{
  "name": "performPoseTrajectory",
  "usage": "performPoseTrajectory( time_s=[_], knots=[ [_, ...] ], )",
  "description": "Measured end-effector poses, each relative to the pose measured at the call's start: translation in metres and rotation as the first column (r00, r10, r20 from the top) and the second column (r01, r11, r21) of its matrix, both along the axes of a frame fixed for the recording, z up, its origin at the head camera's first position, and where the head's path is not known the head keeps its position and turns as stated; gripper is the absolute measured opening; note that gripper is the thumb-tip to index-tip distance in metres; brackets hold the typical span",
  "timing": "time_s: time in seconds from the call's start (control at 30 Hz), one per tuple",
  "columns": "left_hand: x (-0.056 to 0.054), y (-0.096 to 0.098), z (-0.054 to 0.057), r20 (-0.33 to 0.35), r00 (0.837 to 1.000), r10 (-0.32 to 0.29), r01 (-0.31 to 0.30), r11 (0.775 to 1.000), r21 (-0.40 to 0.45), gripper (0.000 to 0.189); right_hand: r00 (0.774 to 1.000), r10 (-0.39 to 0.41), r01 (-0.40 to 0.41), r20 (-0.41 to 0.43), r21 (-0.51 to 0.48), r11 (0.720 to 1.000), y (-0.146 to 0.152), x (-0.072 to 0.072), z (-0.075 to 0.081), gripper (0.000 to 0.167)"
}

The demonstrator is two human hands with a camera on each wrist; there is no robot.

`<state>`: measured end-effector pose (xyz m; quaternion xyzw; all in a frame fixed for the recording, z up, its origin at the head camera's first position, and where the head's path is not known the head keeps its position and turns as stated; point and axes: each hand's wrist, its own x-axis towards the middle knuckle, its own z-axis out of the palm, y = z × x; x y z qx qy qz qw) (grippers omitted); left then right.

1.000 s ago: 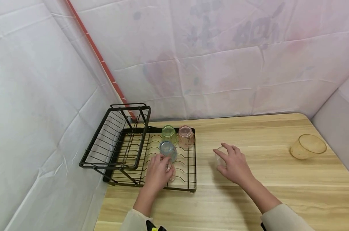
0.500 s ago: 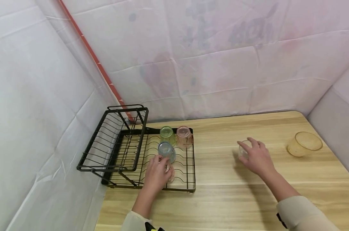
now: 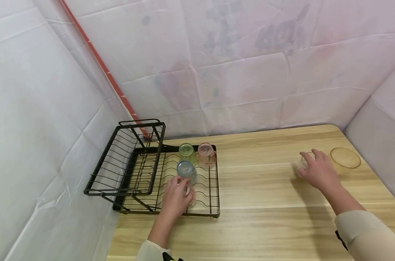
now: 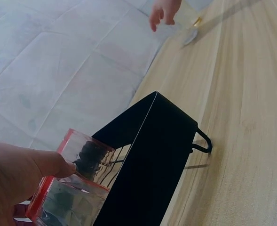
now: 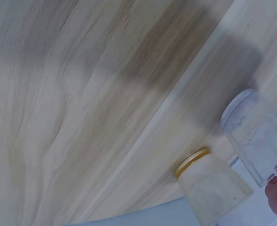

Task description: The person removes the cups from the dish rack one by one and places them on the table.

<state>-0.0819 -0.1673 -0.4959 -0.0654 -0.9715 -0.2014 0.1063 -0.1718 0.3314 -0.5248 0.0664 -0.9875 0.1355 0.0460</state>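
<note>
Tumbler [image 5: 256, 132], clear and colourless, glossy, with a thick pale base. Looked smooth-walled, flaring slightly toward the mouth. Was over the right part of the wooden table [image 3: 256, 188], just beside a yellow glass [image 5: 216, 188]. Pointed mouth up and base down, long axis near upright, roughly parallel to that of the yellow glass. Was held at the rim by the right hand [image 3: 319, 170], with thumb and fingers set wide around it. Could not tell contact from a small gap beneath the base.

Well apart, on the black rack [image 4: 150, 150], saw a reddish glass [image 4: 72, 205], see-through, with a red edge at the base end. Stood upside down, mouth toward the wires, long axis close to upright. Was pinched near the base by the left hand [image 3: 176, 197], thumb against its side, other fingers partly hidden. Just beyond, saw a blue glass [image 3: 186, 170] inverted on the rack, then a green glass [image 3: 186, 152] and a pink glass [image 3: 206, 155] side by side, both inverted too.
</note>
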Motion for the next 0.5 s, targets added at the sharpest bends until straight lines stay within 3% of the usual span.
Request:
performPoseTrajectory(
  time_s=[0.2, 0.5],
  knots=[
    [0.001, -0.001, 0.000, -0.006, 1.000, 0.007, -0.007, 1.000, -0.005, 0.041, 1.000, 0.016, -0.016, -0.015, -0.013, 1.000, 0.013, -0.007, -0.001, 0.056],
    [0.001, -0.001, -0.002, -0.007, 1.000, 0.003, -0.003, 1.000, -0.007, 0.041, 1.000, -0.006, 0.007, 0.009, -0.057, 0.998, 0.019, -0.003, -0.002, 0.056]
  ],
)
